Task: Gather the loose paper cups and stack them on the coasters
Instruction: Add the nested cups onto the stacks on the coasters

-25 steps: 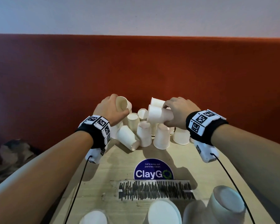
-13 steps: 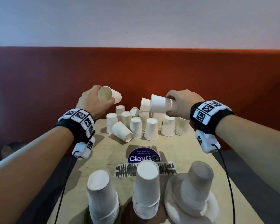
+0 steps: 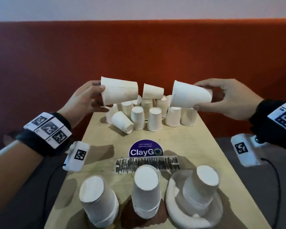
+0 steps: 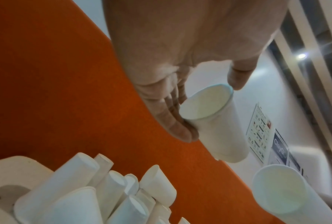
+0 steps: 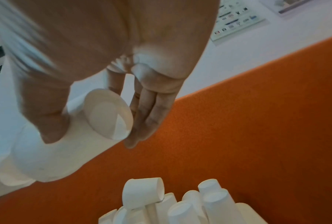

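Note:
My left hand (image 3: 87,98) grips a white paper cup (image 3: 120,93) by its rim, lying sideways in the air; the same cup (image 4: 215,122) shows its mouth in the left wrist view. My right hand (image 3: 224,98) holds another cup (image 3: 189,95) by its base, also sideways, seen as the cup (image 5: 69,144) in the right wrist view. Below them several loose cups (image 3: 153,119) crowd the far end of the table, most upside down. Three stacks of upturned cups stand near me: left stack (image 3: 97,204), middle stack (image 3: 146,192), right stack (image 3: 200,190) on a white coaster (image 3: 173,205).
The narrow wooden table (image 3: 188,142) carries a round purple ClayGo sticker (image 3: 146,148) and a scribbled strip (image 3: 147,164). An orange padded wall (image 3: 139,55) rises right behind the far cups. One cup (image 3: 153,91) lies on top of the pile.
Both hands have lifted their cups up and back from the pile toward me and moved apart. The view has tilted down, bringing the three near stacks fully into sight.

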{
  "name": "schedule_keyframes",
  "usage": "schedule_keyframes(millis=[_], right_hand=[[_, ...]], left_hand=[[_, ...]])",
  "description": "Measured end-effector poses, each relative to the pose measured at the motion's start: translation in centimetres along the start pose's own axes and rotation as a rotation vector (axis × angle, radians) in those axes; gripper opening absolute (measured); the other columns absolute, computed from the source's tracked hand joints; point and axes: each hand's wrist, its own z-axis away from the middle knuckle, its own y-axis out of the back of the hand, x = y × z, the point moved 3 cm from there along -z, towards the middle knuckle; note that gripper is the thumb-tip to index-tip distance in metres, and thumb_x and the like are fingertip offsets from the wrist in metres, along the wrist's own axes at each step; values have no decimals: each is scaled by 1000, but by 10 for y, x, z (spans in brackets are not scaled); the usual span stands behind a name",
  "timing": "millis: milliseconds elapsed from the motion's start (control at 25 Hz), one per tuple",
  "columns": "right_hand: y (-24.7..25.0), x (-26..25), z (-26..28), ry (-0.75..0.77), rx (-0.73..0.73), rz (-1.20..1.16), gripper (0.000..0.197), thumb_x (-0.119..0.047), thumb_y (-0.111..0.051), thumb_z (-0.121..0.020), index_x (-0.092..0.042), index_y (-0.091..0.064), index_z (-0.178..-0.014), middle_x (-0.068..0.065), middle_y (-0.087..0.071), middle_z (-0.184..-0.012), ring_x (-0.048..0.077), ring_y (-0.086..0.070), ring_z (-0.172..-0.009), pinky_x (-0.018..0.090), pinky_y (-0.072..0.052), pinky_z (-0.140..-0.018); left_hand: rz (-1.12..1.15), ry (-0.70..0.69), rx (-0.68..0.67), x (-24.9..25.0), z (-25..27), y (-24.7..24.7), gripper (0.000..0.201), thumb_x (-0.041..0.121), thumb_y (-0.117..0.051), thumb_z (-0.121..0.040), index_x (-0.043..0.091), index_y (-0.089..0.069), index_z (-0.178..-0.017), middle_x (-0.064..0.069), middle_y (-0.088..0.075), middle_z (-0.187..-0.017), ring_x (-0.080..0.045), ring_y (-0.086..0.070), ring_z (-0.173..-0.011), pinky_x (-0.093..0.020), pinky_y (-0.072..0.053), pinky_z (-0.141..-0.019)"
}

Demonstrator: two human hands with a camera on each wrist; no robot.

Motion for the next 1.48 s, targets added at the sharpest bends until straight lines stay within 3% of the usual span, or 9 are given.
schedule_keyframes(millis=[280, 440, 680, 840, 1040, 1200, 1280, 1360, 1480], right_hand=[[30, -63, 32, -70, -70, -314, 53, -29, -89, -67, -32, -65, -115, -12, -68, -112, 4, -64, -95, 12, -51, -79], [40, -102, 68, -68, -76, -425, 60, -38, -87, -68, -35, -64, -124, -17, -69, -117, 6, -65, -107, 23, -52, -91], [6, -147, 73, -91, -39, -539, 63, -34, -89, -67, -37, -65, -125, -18, -68, -122, 10, -66, -109, 44, -53, -97], [-19, -173, 67, -84, -49, -563, 67, -38, -87, -66, -34, -64, -129, -19, -66, -126, 8, -66, -111, 42, -55, -96], [-44, -201, 71, -66, 19, -536, 74, -37, -84, -72, -32, -56, -140, -19, -66, -124, -1, -59, -115, 27, -48, -103], [-50, -221, 79, -53, 70, -426, 64, -39, -85, -74, -31, -61, -133, -24, -65, -120, -1, -58, -113, 13, -44, -94], [-58, -232, 81, -23, 11, -289, 60, -43, -86, -72, -33, -64, -127, -21, -66, -119, 1, -59, -111, 18, -46, -94], [-71, -240, 82, 5, -59, -169, 59, -45, -85, -70, -34, -65, -125, -21, -66, -121, 0, -58, -111, 25, -48, -95], [-89, -245, 82, 47, -154, -40, 58, -48, -83, -68, -35, -65, -122, -21, -68, -117, 2, -59, -104, 29, -50, -90]], left_hand=[[-76, 53, -145, 71, 32, -20, 51, 50, -60, -72, 20, -63, -113, 2, -71, -96, -16, -68, -84, -34, -56, -76], [16, 77, -235, 88, 82, -19, 54, 44, -60, -75, 11, -59, -118, 3, -70, -92, -9, -67, -82, -22, -54, -70], [84, 122, -314, 78, 116, 1, 55, 45, -58, -80, 11, -57, -124, -2, -66, -102, -15, -65, -92, -36, -53, -80], [21, 131, -421, 73, 120, 13, 62, 51, -52, -85, 17, -47, -136, 9, -67, -107, -12, -62, -101, -42, -50, -88], [-106, 136, -532, 63, 130, 24, 79, 78, -53, -78, 30, -43, -140, 25, -65, -110, 0, -62, -106, -31, -56, -90], [-214, 134, -514, 38, 136, 36, 50, 43, -63, -93, 27, -49, -139, 20, -63, -129, -2, -62, -113, -24, -52, -93], [-321, 156, -492, 25, 137, 44, 53, 24, -70, -91, 25, -49, -140, 9, -59, -136, -13, -64, -115, -34, -53, -98], [-418, 181, -533, 13, 139, 51, 52, 8, -68, -92, 27, -52, -138, 10, -60, -135, -12, -65, -111, -29, -54, -95], [-473, 219, -581, 6, 140, 54, 56, 8, -74, -87, 32, -56, -134, 15, -61, -130, -5, -65, -106, -27, -55, -93]])
